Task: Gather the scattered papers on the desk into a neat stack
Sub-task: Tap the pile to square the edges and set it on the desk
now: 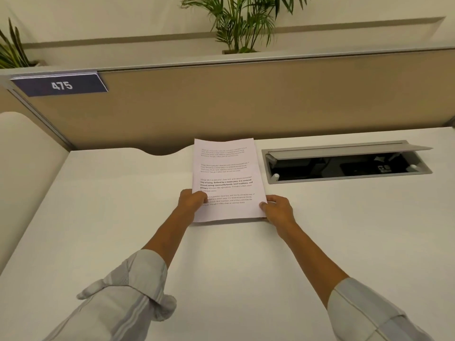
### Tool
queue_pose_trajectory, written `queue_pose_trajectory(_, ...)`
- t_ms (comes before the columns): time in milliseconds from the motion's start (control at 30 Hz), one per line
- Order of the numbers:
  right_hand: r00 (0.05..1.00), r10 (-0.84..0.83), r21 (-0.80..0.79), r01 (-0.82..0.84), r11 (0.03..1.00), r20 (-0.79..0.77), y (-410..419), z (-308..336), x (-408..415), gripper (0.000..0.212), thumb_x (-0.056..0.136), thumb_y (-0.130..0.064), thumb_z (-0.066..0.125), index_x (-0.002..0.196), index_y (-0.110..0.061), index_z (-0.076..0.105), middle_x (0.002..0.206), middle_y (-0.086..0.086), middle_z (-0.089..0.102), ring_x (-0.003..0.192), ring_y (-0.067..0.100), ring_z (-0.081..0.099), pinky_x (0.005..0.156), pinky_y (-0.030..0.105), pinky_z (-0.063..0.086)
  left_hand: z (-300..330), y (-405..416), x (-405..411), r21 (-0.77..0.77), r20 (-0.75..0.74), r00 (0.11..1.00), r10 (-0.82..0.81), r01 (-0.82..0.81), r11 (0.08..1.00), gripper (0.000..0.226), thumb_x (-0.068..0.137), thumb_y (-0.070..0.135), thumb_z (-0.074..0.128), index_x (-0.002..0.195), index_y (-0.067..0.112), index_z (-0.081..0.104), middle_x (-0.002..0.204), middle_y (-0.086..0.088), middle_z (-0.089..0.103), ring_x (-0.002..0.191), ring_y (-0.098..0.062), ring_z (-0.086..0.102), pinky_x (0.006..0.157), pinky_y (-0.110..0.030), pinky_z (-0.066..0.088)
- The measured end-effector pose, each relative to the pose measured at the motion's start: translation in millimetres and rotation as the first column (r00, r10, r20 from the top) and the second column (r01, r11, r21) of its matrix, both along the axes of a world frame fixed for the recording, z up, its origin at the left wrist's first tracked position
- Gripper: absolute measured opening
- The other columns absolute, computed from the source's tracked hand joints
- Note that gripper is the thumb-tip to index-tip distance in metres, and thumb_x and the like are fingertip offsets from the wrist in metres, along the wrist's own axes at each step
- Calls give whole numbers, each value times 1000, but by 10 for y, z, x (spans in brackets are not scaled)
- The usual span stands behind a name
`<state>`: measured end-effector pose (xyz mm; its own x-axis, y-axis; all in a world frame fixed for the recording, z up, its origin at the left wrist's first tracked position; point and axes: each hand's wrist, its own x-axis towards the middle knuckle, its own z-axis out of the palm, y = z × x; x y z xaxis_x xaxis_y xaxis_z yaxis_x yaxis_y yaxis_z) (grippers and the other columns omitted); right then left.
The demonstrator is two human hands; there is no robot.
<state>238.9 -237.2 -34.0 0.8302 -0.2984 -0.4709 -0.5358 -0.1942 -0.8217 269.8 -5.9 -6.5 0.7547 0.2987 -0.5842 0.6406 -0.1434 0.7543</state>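
A stack of white printed papers (227,173) stands on its lower edge on the white desk (123,217), leaning away from me, with the edges lined up. My left hand (190,201) grips the stack's lower left side, thumb on the printed face. My right hand (277,209) holds the lower right corner, fingers curled round the edge. No other loose sheets show on the desk.
An open cable hatch (344,163) with a raised grey lid sits in the desk to the right of the papers. A tan partition (246,102) with a "475" sign (61,85) runs along the back. Potted plants (242,23) stand behind it.
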Motion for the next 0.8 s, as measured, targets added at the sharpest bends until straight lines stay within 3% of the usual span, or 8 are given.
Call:
queue_pose_trajectory(133, 999, -2, 40, 4, 999, -38, 21, 62, -49, 25, 92, -10, 59, 116, -14, 64, 104, 0, 61, 94, 23, 62, 68, 31, 60, 1, 35, -79, 12, 11, 999, 43, -43, 999, 25, 70, 3, 63, 95, 0, 68, 99, -14, 70, 84, -30, 64, 68, -30, 50)
queue_pose_trajectory(333, 999, -18, 54, 21, 998, -51, 55, 121, -113, 19, 90, -8, 57, 105, -16, 64, 104, 3, 64, 92, 23, 64, 58, 28, 59, 20, 120, -232, 62, 34, 992, 123, -125, 990, 26, 74, 12, 70, 97, 4, 61, 108, -14, 66, 106, -37, 63, 93, -47, 54)
queue_pose_trajectory(533, 999, 12, 3, -11, 1000, -46, 83, 134, -146, 27, 90, -6, 55, 115, -9, 65, 113, 8, 66, 93, 25, 62, 61, 30, 61, 40, 159, -405, 140, 52, 990, 129, -135, 981, 25, 78, 4, 60, 102, 13, 62, 111, -14, 65, 103, -34, 62, 75, -39, 55)
queue_pose_trajectory(667, 999, 40, -62, -42, 997, -37, 84, 131, -131, 24, 90, -6, 54, 110, -6, 68, 117, 11, 69, 95, 28, 63, 76, 43, 62, 45, 179, -431, 157, 34, 993, 115, -119, 980, 25, 79, 2, 61, 102, 12, 66, 111, -15, 66, 102, -35, 63, 77, -44, 60)
queue_pose_trajectory(800, 998, 60, -105, -61, 993, -13, 94, 132, -134, 20, 90, -9, 56, 104, -4, 70, 113, 13, 70, 91, 29, 64, 78, 46, 62, 42, 220, -436, 136, 33, 994, 106, -110, 985, 25, 78, 1, 64, 102, 8, 67, 111, -18, 67, 101, -37, 65, 73, -42, 60)
